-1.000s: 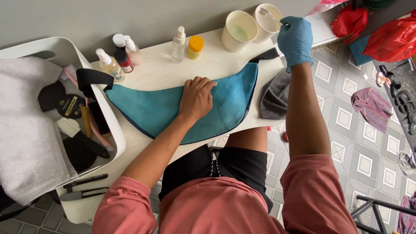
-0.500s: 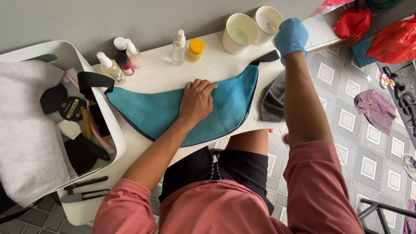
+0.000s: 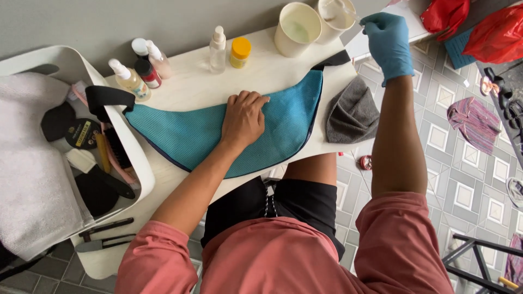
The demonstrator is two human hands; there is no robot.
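grey cloth [image 3: 351,111], spray bottles [image 3: 218,50], red bags [image 3: 498,34]

Bag [image 3: 185,133] on table [image 3: 261,76], bottles [image 3: 218,49] behind

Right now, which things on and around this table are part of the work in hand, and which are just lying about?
In use:
- teal mesh bag, pressed flat by the bare left hand
- cup at the gloved right hand
- second cup beside it

Lying about:
- grey cloth
- spray bottles
- yellow-capped jar
- white towel
- red bags
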